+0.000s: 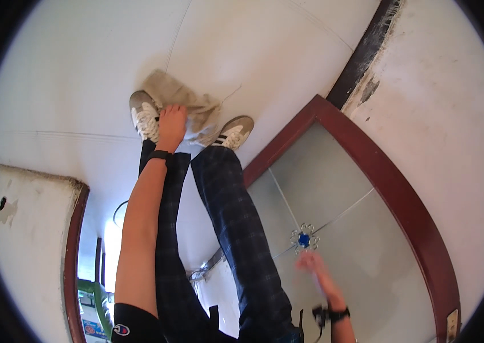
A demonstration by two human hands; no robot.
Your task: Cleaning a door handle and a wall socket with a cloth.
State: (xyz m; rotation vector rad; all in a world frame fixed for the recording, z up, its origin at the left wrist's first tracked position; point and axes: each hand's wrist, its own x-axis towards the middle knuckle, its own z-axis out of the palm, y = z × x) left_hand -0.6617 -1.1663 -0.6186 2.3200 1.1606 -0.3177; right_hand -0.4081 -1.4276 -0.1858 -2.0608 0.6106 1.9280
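My left hand (172,127) is down at the white floor between my shoes, its fingers on a crumpled beige cloth (201,109). The cloth seems gripped under the fingers, though the palm side is hidden. Part of it spreads out past the toe of my left shoe (143,113), and the rest reaches towards my right shoe (235,128). Blurred by motion, my right hand (314,265) hangs in front of a glazed door panel (345,223), below a blue flower-shaped ornament (304,240) as seen here. Nothing shows in its loosely parted fingers.
A dark red door frame (379,171) borders the panel on the right. The white wall (439,107) beside it has peeling patches. At left, another wall (23,223) with a hole ends at a red doorway edge (72,257). Cracks run across the floor (75,85).
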